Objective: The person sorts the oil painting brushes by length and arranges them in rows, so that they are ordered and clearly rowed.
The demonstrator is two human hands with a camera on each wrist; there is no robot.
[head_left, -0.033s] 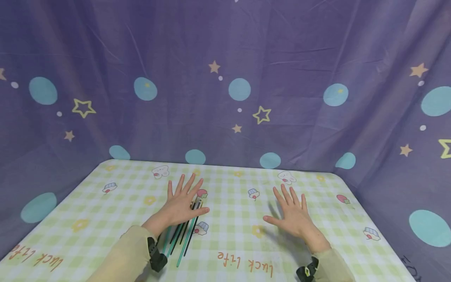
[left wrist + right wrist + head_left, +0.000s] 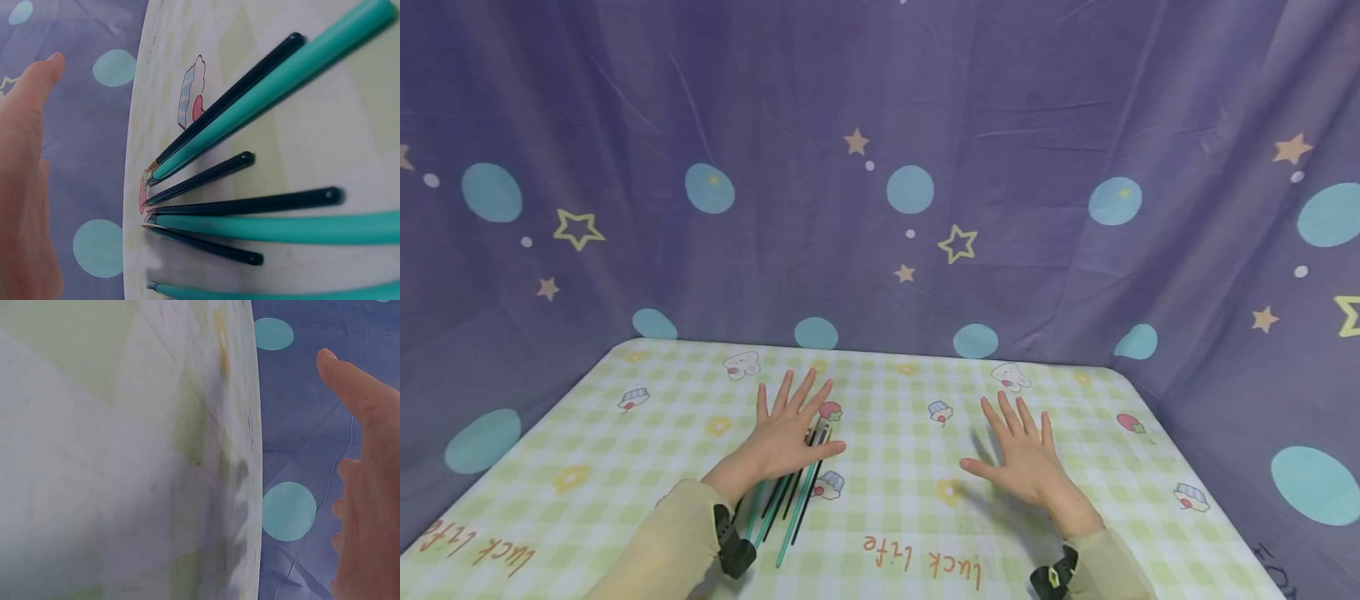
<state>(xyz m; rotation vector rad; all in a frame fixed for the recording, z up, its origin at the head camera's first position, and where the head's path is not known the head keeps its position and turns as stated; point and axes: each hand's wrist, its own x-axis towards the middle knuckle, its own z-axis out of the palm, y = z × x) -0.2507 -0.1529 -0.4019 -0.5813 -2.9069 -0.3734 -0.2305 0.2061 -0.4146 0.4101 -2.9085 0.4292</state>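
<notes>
Several thin paintbrushes lie loosely bundled on the table, some with a teal handle [image 2: 275, 90], others with a black handle [image 2: 250, 204]. Their handle ends point toward the person, and their metal-collared tips point away. Over the bundle, in the head view, hovers the left hand [image 2: 784, 443], fingers spread and holding nothing; it covers part of the brushes. On the right side the right hand [image 2: 1024, 457] is held above the tablecloth, also spread and holding nothing, its shadow falling beside it. Each wrist wears a black strapped device.
A green-and-white checked cloth [image 2: 895, 467] with printed cupcakes, strawberries and lettering covers the table. Behind it and along both sides hangs a purple curtain [image 2: 820, 258] with stars and teal dots.
</notes>
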